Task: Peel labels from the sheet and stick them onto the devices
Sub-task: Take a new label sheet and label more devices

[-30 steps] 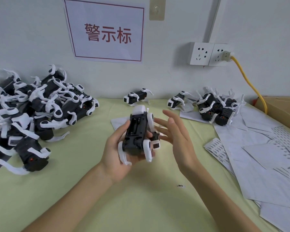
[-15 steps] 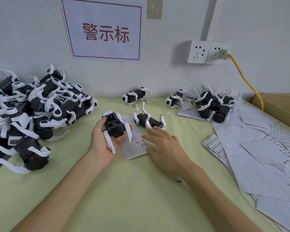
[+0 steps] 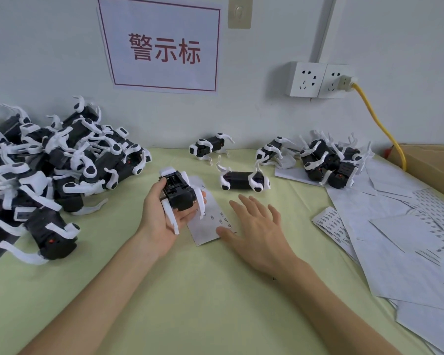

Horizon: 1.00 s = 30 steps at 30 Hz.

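White paper label sheet lies flat on the pale green tablecloth, its top hidden behind the device and its right edge under the right hand. Label print is too small to read. Left hand grips the black-and-white plastic device, probably underside up. Right hand is flat with fingers spread, thumb on the sheet. Second device lies just beyond. Tangled device pile at left is cut off by the frame. Loose paper sheets lie at right.

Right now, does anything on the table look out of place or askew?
One device beyond the right hand lies overturned, white legs sticking up. The sheets on the right are strewn in a loose, overlapping heap. Nothing looks damaged.
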### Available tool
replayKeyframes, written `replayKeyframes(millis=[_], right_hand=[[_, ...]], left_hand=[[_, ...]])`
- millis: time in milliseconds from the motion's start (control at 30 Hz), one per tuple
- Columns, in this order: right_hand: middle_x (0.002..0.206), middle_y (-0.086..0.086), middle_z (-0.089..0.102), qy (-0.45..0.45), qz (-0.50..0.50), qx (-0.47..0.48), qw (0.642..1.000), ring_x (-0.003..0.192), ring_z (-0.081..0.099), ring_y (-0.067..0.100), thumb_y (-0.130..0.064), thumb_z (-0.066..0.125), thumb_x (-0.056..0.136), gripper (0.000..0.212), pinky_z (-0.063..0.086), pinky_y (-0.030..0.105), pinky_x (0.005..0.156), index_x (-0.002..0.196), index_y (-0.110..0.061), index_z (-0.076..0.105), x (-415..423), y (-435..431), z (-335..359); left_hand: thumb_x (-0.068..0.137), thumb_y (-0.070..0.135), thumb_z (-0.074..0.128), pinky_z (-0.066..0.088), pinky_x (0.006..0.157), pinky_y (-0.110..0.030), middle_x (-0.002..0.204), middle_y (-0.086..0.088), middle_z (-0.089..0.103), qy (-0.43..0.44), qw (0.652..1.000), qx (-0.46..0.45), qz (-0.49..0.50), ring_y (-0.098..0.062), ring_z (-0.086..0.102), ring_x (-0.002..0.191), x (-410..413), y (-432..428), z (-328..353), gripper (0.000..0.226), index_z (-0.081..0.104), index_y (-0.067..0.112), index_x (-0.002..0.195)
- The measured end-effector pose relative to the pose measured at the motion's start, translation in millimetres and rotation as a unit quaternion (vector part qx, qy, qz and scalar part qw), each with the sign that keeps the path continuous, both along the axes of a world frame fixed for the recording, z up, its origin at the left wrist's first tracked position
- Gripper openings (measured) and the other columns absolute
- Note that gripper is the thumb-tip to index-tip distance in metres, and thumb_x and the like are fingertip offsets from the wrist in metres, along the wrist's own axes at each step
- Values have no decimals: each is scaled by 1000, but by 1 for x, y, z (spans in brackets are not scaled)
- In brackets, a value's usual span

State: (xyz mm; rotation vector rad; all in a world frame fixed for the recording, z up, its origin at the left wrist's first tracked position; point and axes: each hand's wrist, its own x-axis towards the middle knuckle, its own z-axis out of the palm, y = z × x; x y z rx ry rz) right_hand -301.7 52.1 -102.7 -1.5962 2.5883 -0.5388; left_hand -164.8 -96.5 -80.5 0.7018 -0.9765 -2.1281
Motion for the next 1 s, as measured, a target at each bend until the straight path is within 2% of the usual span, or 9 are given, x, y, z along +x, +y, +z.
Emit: replayKeyframes(millis=[267,400,467,533,600,733,833,933,1000], right_hand=[[167,-8,22,-43,6,15,999,157,6,15,-68,49,94,66,-7,49,125,152,-38,39,2,1,-1],[157,-12,38,-86,3,-32,996,152,20,13,-56,64,90,61,1,46,125,146,-38,46,2,0,4],[139,-16,56,-128,11,-91,988,135,43,6,-40,73,86,60,23,37,119,141,-37,51,3,1,6],[118,-14,68,-247,22,-152,957,111,61,3,-23,75,84,53,45,23,97,134,-33,57,4,1,9],[106,-9,73,-357,25,-196,913,93,69,6,-21,74,88,42,51,19,80,126,-32,63,4,1,11],[91,-3,75,-360,11,-223,906,69,64,6,-15,72,91,33,51,18,70,118,-32,66,-1,2,12],[92,-4,72,-355,13,-233,905,64,61,6,-4,70,89,39,51,18,67,119,-30,68,-2,3,11],[96,-6,70,-357,10,-264,896,61,61,8,0,68,89,44,49,20,60,119,-33,70,-6,3,15],[97,-5,69,-359,7,-280,890,62,62,10,3,66,90,51,49,23,59,119,-38,68,-9,4,17]], left_hand=[[104,42,45,39,116,-53,126,-31,66,-1,1000,3,6,-47,67,113,0,3,-2,53,54,5,140],[104,41,44,43,113,-52,125,-35,64,-6,1000,-6,4,-47,67,113,1,6,1,43,59,8,126],[104,41,43,49,106,-51,124,-38,63,0,1000,-10,-2,-49,66,112,2,9,2,40,58,10,125],[104,41,42,52,100,-49,124,-38,63,-3,1000,-21,-1,-48,67,111,2,10,4,43,57,9,129],[104,42,42,53,98,-49,121,-37,65,-13,999,-37,-1,-48,68,110,1,12,4,52,54,4,138],[105,46,39,54,92,-47,115,-34,69,-19,998,-60,-13,-50,68,108,-1,14,3,58,50,2,142],[104,48,39,56,86,-45,111,-27,71,-18,996,-85,15,-46,70,103,-2,17,2,50,61,10,128],[104,50,39,51,78,-40,89,-16,65,-14,993,-107,38,-33,65,85,-1,18,4,38,65,25,92],[103,52,43,48,80,-38,84,-10,62,-12,994,-102,38,-26,64,89,1,18,5,43,69,30,77]])
